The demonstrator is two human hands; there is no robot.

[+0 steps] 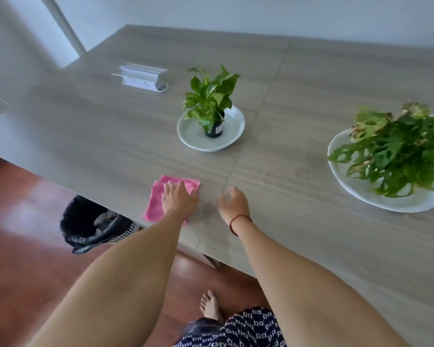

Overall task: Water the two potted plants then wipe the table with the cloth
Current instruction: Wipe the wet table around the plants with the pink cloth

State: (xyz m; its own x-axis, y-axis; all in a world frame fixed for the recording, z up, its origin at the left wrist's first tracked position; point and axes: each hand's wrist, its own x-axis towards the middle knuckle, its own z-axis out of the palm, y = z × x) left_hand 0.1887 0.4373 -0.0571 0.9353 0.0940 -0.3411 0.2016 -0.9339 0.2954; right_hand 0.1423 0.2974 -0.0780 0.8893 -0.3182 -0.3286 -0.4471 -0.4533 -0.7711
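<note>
Bright pink cloth (156,202), grey wood-grained table (85,126). Small plant (208,98): green leaves, black pot (214,130), white plate (234,126). Big plant (396,151): green, some leaves browned and yellowed. Red wrist cord (238,218), navy garment (248,326) with white link pattern, reddish-brown floor (23,271).

The left hand (179,197) lies flat on the pink cloth (156,199) and covers its middle. The forearm hides the cloth's near right corner. The right hand (232,202) is blurred, so it cannot be told whether its fingertips touch the table (98,136). The leaves of the large plant (398,151) hide its pot entirely. The right edge of the view cuts off those leaves and the far side of the white plate (356,191) beneath them. The label on the small black pot (214,128) is too small to read. The sockets on the power strip (143,76) are only a blur. The table edge hides part of the dark bin (85,221), which is perhaps lined with a black bag.
</note>
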